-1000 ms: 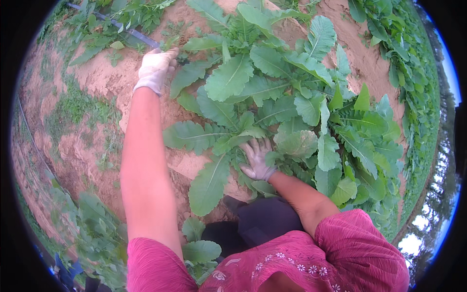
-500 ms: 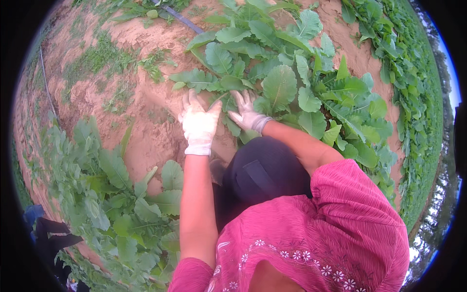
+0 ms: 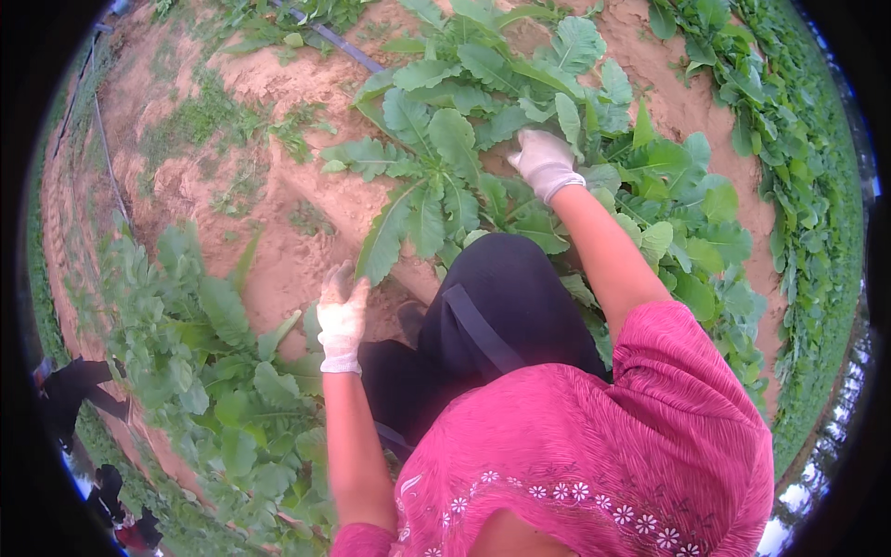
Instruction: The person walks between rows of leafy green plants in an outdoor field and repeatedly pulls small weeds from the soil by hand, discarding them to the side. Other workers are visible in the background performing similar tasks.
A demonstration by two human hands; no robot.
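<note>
My left hand [image 3: 342,316], in a pale, soil-stained glove, is open over the reddish soil, thumb apart from the fingers. Just above the thumb hangs the tip of a long, toothed green leaf [image 3: 382,243]; I cannot tell if they touch. My right hand [image 3: 546,162], gloved too, reaches in among the stems and leaves of a large leafy plant [image 3: 452,139]. Its fingers curl downward and are partly hidden, so what they hold cannot be made out. My bent knee [image 3: 497,306] in dark trousers is between my forearms, close to the plant.
More leafy plants [image 3: 237,399] grow at my left, and a dense green row [image 3: 807,213] runs along the right. A dark hose [image 3: 339,42] lies on the soil ahead; a thin line [image 3: 109,167] crosses the far left. People in dark clothes [image 3: 70,395] are at the lower left.
My hands have moved apart from beside each other at the plant's near side. The left has drawn back toward me; the right has gone forward and right, deeper into the leaves. The near leaves are uncovered.
</note>
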